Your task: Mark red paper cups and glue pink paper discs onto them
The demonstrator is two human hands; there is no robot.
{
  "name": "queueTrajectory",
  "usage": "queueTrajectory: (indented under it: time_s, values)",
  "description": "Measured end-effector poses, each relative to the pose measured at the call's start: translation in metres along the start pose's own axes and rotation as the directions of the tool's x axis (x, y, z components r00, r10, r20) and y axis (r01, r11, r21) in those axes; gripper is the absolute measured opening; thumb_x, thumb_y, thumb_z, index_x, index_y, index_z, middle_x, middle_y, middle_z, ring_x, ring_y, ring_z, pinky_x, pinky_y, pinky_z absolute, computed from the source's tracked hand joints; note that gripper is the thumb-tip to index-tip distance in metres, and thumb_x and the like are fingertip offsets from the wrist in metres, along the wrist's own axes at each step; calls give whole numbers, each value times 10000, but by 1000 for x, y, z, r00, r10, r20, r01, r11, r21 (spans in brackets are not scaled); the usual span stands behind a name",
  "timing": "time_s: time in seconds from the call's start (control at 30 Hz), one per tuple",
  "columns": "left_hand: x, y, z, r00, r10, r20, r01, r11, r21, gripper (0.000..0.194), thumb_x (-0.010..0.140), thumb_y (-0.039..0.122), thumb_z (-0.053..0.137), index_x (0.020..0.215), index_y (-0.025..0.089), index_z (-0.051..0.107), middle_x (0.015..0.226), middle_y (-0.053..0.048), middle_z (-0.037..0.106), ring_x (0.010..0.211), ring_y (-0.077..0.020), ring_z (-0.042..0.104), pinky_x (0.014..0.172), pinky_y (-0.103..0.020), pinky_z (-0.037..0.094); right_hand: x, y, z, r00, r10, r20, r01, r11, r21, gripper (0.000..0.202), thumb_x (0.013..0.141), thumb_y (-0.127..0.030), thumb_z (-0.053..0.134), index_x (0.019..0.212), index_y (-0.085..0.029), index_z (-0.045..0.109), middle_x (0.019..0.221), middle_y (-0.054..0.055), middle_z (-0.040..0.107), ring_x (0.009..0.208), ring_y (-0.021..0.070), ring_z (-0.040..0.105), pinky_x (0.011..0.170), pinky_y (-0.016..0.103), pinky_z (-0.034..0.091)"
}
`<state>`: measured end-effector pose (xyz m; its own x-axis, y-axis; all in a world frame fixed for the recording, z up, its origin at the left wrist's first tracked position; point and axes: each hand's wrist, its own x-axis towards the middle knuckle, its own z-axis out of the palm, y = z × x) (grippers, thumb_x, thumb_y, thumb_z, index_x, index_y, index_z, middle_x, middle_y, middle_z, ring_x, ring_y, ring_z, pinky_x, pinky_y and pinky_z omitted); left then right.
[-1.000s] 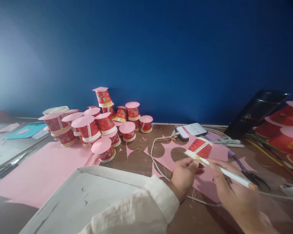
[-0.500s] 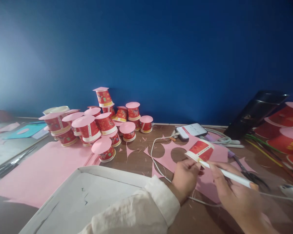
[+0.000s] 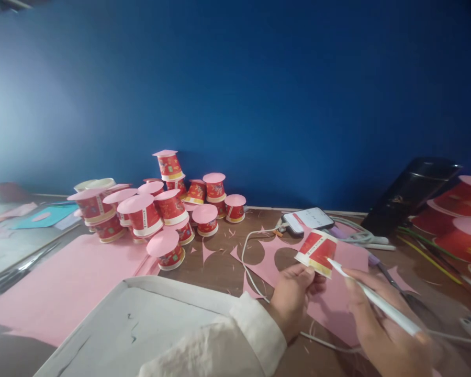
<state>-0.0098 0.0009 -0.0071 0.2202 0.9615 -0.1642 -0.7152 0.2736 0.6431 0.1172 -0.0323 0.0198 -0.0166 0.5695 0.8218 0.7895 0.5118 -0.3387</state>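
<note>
My left hand (image 3: 294, 293) pinches a red paper cup (image 3: 317, 251) by its wider, yellow-and-white rim. The cup is tilted, rim toward me, with a white strip of lettering on its side. In my right hand (image 3: 388, 324) is a white pen-shaped tool (image 3: 377, 298). Its pointed tip is at the cup's red side, near the right edge; I cannot tell whether it touches. Beneath the cup lies pink paper (image 3: 341, 293), and a neighbouring sheet (image 3: 267, 262) has round holes cut out.
Upside-down red cups (image 3: 143, 220) topped with pink discs stand stacked at left, by pink sheets (image 3: 90, 277) and scissors (image 3: 21, 267). A phone (image 3: 308, 220) with a cable (image 3: 245, 246), a black bottle (image 3: 408, 193) and more cups (image 3: 459, 235) are at right. A white board (image 3: 113, 324) lies in front.
The cup has turned in my left hand, showing more of its side. The tool's tip has moved from the cup's rim to its red side. The view has tilted slightly upward.
</note>
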Motion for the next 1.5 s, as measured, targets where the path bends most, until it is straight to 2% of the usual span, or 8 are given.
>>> queueTrajectory:
  time_s: [0.17,0.4,0.57,0.7,0.97,1.1,1.33,1.5]
  values:
    - [3,1,-1,997,-62,-44,53,982,-183,494,528,409,926,821,77,706,759,-81,647,719,-144,572,772,-296,438,5,2,-5,999,-31,-32,28,995,-94,164,919,-296,584,1040,-206,649,904,67,723,771,198,697,750,322,545]
    - [4,1,1,996,-70,-54,56,971,-234,431,559,353,916,815,76,706,767,-77,653,706,-136,576,740,-283,448,0,12,-2,999,53,8,-52,991,-121,214,924,-391,563,1000,-225,675,872,43,746,733,195,709,689,314,538]
    - [2,3,2,997,-59,-40,49,974,-221,424,582,361,914,817,68,718,762,-77,652,702,-135,576,743,-281,441,1,11,-3,998,44,34,-42,998,-53,159,924,-349,576,950,-224,671,809,18,733,690,151,704,616,237,533]
    - [2,2,1,999,-46,-10,43,984,-170,441,622,404,897,841,61,728,790,-94,667,714,-136,581,762,-288,442,1,13,0,998,-5,60,7,999,-32,150,927,-344,581,947,-222,665,801,12,731,705,147,706,662,224,541]
    - [5,-1,-3,994,-84,-70,78,993,-84,448,611,445,901,812,86,721,744,-77,677,659,-121,586,720,-270,448,-1,18,4,995,78,67,-77,997,-14,126,905,-313,598,945,-224,678,803,14,738,698,160,711,696,239,558]
    - [7,-3,-4,993,-86,-81,79,993,-82,456,599,451,905,803,89,719,723,-73,678,652,-123,597,711,-265,450,-1,16,3,989,110,97,-111,994,2,167,897,-364,599,934,-226,685,805,17,743,667,151,707,662,218,562]
    - [8,-5,-6,995,-80,-59,77,996,-46,444,622,446,893,810,77,734,756,-85,681,678,-129,606,745,-279,466,2,12,2,980,162,117,-166,986,23,199,894,-405,592,854,-227,671,707,-4,725,568,125,687,564,168,551]
    - [7,-5,-6,996,-93,6,94,996,-9,484,664,475,861,906,71,751,811,-102,690,685,-131,583,777,-305,468,3,13,3,984,122,132,-135,986,95,163,906,-335,580,948,-218,686,799,16,752,624,132,711,585,171,563]
